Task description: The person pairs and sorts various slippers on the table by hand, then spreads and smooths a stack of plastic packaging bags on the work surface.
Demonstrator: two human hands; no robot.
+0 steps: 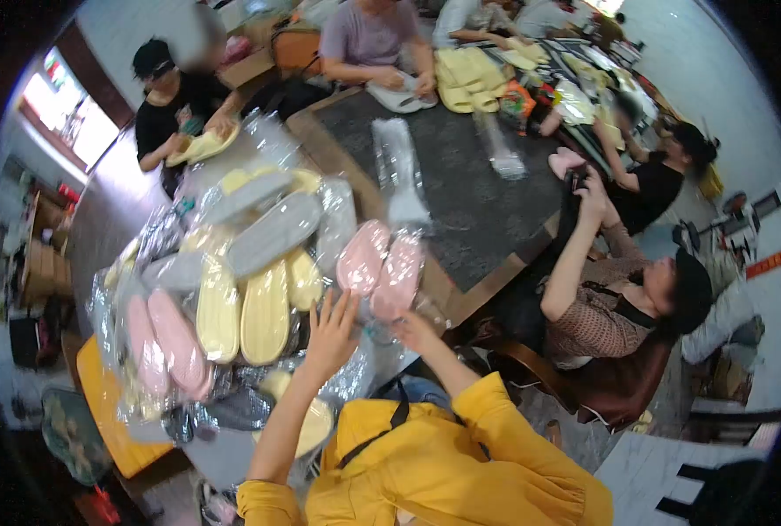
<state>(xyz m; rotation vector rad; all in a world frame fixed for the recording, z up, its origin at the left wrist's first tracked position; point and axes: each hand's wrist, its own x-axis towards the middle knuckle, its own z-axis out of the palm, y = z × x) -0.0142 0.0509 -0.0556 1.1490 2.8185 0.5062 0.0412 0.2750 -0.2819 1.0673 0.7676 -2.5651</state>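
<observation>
A pair of pink slippers [396, 282] lies right in front of me, partly covered by shiny clear plastic. My left hand [331, 335] is open, its fingers spread beside the lower end of the left pink slipper. Close to the heel of the other one is my right hand [417, 333], fingers stretched out and somewhat blurred; whether it touches the plastic I cannot tell. To the left sits a heap of slippers in clear bags: yellow slippers [266, 314], a grey slipper [274, 233] and another pink pair [176, 342].
A dark mat [469, 210] covers the table ahead, with an empty clear bag [399, 171] and stacked yellow slippers [467, 79] on it. Several people work around it; one person [618, 298] at right holds up a phone. A yellow stool [114, 412] stands at left.
</observation>
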